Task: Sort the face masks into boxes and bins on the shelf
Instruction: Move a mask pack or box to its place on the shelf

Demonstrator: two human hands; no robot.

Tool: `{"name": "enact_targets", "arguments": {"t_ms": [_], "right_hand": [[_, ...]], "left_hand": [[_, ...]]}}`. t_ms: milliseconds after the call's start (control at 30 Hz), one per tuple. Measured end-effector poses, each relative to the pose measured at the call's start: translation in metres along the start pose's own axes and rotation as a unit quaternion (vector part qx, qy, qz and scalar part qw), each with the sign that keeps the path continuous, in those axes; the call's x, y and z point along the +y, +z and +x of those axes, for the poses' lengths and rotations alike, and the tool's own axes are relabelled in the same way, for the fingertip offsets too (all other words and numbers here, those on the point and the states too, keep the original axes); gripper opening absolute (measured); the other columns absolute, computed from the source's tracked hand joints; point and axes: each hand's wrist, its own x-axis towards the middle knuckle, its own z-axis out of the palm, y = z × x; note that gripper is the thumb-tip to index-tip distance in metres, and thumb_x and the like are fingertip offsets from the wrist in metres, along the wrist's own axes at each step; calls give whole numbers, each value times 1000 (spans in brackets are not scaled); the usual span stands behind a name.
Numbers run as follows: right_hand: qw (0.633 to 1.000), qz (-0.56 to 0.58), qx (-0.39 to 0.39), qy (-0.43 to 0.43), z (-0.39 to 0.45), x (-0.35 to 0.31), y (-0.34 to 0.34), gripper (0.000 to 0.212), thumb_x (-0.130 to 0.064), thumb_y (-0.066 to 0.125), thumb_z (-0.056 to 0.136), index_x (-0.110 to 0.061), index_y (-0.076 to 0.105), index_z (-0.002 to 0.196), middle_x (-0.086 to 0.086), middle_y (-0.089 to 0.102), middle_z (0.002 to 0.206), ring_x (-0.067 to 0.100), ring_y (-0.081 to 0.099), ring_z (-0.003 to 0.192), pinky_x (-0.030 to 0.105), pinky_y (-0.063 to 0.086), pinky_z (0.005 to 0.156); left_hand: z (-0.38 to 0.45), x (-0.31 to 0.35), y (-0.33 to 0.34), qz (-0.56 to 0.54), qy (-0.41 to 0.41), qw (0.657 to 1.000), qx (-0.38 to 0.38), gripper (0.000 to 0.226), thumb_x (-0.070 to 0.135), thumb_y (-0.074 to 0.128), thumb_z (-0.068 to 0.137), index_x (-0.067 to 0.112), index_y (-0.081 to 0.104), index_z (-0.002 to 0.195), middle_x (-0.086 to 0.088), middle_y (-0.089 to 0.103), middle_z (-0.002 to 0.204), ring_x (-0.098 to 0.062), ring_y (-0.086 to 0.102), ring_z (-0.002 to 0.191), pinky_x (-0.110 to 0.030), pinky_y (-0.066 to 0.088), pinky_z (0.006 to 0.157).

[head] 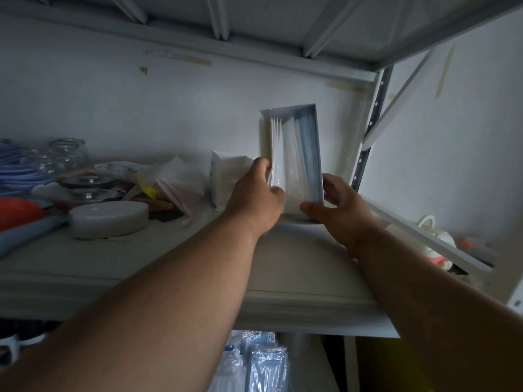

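Observation:
A white open box [264, 137] stands tilted at the right of the shelf [175, 267], its opening facing me. Inside are wrapped face masks [294, 154], white ones on the left and blue ones on the right. My left hand [256, 193] grips the box's left wall near its lower end, the thumb over the white masks. My right hand [336, 206] holds the lower right corner, fingers curled round the bottom edge. More wrapped blue masks [266, 366] lie on the level below.
A white packet [223, 176] stands just left of the box. Further left are a round white container [109, 219], glass jars [68, 154], lids, plates and plastic bags. A metal upright [370, 120] and slanted brace [424, 236] bound the right side.

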Motion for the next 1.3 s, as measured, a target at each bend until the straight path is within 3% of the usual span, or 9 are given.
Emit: {"name": "enact_targets", "arguments": {"t_ms": [133, 267, 367, 500, 600, 800, 1033, 1167, 1300], "right_hand": [[1000, -6, -1, -5, -1, 0, 1, 76, -21, 92, 86, -29, 56, 153, -16, 64, 140, 2, 57, 128, 23, 50, 96], [1000, -15, -10, -14, -1, -1, 1, 77, -22, 92, 86, -30, 56, 153, -20, 62, 139, -9, 57, 117, 8, 47, 79], [1000, -14, -8, -16, -1, -2, 1, 78, -24, 94, 83, -31, 57, 152, -20, 64, 137, -7, 58, 118, 24, 48, 96], [1000, -9, -12, -17, -1, -2, 1, 79, -23, 94, 83, -32, 56, 152, -22, 62, 131, -15, 55, 112, 8, 47, 80], [1000, -9, -12, -19, -1, -1, 1, 79, -22, 94, 84, -31, 55, 152, -21, 62, 131, -10, 56, 113, 6, 44, 77], [1000, -6, -11, -19, -2, -3, 1, 83, -27, 95, 82, -31, 55, 153, -18, 62, 139, 1, 58, 127, 31, 49, 102], [1000, -8, -5, -25, -1, 0, 1, 82, -28, 95, 82, -28, 55, 154, -16, 63, 142, 3, 57, 127, 28, 47, 100], [1000, -14, -4, -25, 0, 1, 1, 77, -22, 93, 84, -27, 57, 152, -14, 65, 140, -7, 59, 115, 11, 45, 83], [1000, -18, -10, -19, 0, 1, 0, 79, -27, 93, 84, -29, 56, 153, -15, 64, 143, 3, 57, 129, 20, 48, 91]], "left_hand": [[-4, 3, -3, -2, 8, 1000, -6, 63, 40, 70, 100, 28, 42, 155, -3, 54, 156, -25, 59, 129, -27, 41, 92], [-9, 6, -5, -15, 2, 1000, -10, 82, 51, 79, 92, 26, 37, 158, -1, 45, 165, -27, 47, 147, -28, 37, 99], [-8, 4, -4, -17, 0, 1000, -8, 85, 49, 83, 89, 26, 37, 157, -1, 46, 164, -26, 48, 147, -28, 37, 100], [-7, 4, -4, -6, 0, 1000, -3, 85, 47, 83, 90, 25, 37, 158, -3, 47, 163, -27, 48, 147, -29, 37, 103], [-6, 4, -4, 15, 3, 1000, 2, 83, 45, 80, 93, 24, 35, 160, -5, 48, 163, -29, 49, 146, -35, 43, 109], [-8, 4, -3, -10, -2, 1000, -4, 89, 49, 85, 87, 25, 35, 157, -3, 45, 164, -27, 47, 147, -29, 35, 100], [-6, 3, -2, 3, 2, 1000, -7, 87, 42, 86, 89, 24, 36, 158, -4, 46, 164, -28, 47, 148, -27, 34, 102], [-4, 3, -2, 26, 0, 1000, -4, 64, 25, 71, 98, 24, 40, 153, -6, 56, 151, -28, 57, 133, -25, 37, 93], [-5, 6, -4, 15, -8, 1000, -6, 56, 19, 61, 100, 24, 40, 152, -7, 58, 146, -20, 53, 111, -25, 36, 88]]}}
